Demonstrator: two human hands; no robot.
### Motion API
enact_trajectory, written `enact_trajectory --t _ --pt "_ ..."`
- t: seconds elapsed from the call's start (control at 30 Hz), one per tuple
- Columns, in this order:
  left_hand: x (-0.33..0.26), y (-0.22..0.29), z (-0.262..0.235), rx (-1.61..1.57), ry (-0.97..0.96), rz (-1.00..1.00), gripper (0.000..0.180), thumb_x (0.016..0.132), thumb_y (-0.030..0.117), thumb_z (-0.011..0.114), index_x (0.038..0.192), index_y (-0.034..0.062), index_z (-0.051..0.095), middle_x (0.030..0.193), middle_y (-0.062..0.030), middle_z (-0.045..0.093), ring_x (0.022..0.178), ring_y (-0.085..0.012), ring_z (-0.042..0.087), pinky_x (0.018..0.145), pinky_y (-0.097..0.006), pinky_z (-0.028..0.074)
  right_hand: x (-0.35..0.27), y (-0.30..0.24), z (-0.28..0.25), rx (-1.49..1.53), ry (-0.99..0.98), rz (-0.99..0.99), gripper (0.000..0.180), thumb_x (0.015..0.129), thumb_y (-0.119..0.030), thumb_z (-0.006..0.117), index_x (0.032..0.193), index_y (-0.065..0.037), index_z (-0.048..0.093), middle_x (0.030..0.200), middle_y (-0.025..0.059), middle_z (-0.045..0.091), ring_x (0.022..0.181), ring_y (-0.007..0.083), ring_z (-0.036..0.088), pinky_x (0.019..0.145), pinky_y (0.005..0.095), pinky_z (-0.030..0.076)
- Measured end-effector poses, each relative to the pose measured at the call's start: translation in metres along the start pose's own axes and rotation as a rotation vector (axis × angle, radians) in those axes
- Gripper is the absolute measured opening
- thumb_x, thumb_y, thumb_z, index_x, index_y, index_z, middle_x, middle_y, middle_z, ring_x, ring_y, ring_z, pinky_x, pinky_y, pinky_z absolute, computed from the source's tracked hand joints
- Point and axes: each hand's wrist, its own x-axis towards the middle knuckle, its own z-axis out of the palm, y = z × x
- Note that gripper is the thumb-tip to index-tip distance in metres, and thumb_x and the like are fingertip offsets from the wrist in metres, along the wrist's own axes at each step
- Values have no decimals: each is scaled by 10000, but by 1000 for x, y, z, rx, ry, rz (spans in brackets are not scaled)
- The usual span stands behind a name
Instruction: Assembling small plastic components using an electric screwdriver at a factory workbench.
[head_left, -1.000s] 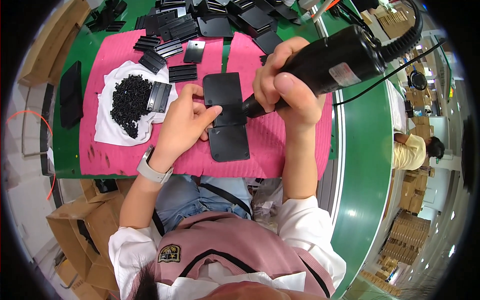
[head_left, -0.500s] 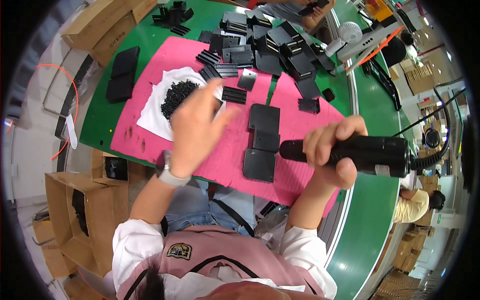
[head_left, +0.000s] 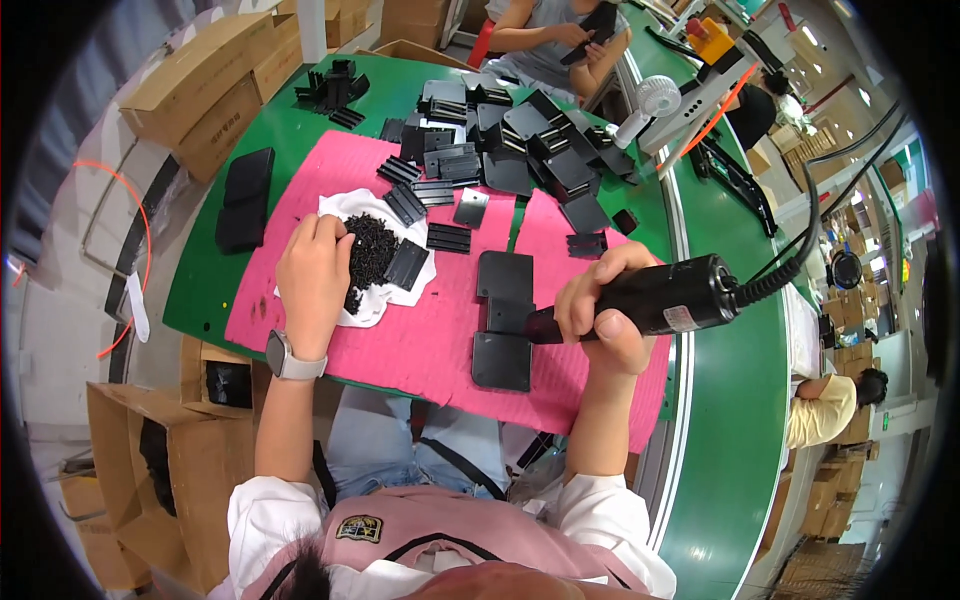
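My left hand (head_left: pixel 312 275) rests at the left edge of a pile of small black screws (head_left: pixel 372 250) on a white cloth (head_left: pixel 368 315). Its fingers are curled and pressed together; whatever they pinch is hidden. A dark ribbed piece (head_left: pixel 406 264) lies on the cloth beside the pile. In my right hand (head_left: pixel 608 312) is a black corded electric screwdriver (head_left: pixel 685 293), held sideways with its tip pointing left. That tip is close to a row of joined black plastic plates (head_left: pixel 503 360) on the pink sheet; whether it touches them I cannot tell.
A pink foam sheet (head_left: pixel 400 350) covers part of the green table (head_left: pixel 190 300). Many black plates and ribbed pieces (head_left: pixel 530 130) are heaped at the back. A small white fan (head_left: pixel 657 97) stands back right, near a seated person (head_left: pixel 545 45). Cardboard boxes (head_left: pixel 170 460) sit at left.
My left hand has moved left and come down onto the edge of the screw pile. The right hand has shifted left with the screwdriver, bringing its tip near the joined plates. The view has tilted.
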Motion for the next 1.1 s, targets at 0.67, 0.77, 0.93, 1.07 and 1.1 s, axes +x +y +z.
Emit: enact_trajectory --t 0.67,0.77,0.93,1.07,1.1 --pt "-9 20 -6 -472 28 -29 124 836 -7 573 953 -14 613 804 -121 624 662 -228 623 575 -321 482 3 -1 22 15 77 -37 405 763 -275 668 993 -32 439 547 42 467 392 145 439 412 274 377" --pt "-31 51 -9 -1209 -351 -385 152 909 54 551 999 -19 649 848 -73 633 678 -114 622 536 -216 495 4 3 18 198 35 -197 381 840 -378 586 1032 -83 440 575 17 455 418 145 456 533 317 429" --pt "-48 81 -22 -1458 -512 -278 127 869 15 603 971 -51 638 865 -94 654 759 -153 666 584 -224 517 4 -2 15 290 69 -287 372 882 -411 548 1042 -90 447 579 13 455 416 139 445 534 322 423" --pt "-43 78 -22 -1426 -569 -345 103 855 -5 613 944 -53 634 883 -94 659 776 -164 673 624 -221 527 2 2 13 300 93 -295 370 888 -414 541 1044 -88 461 582 10 451 424 134 442 534 323 421" --pt "-44 80 -23 -1422 -573 -354 103 855 -5 613 944 -53 634 883 -94 659 776 -164 673 624 -221 527 1 2 13 302 97 -304 372 888 -416 540 1045 -88 465 584 10 452 426 134 441 534 323 419"
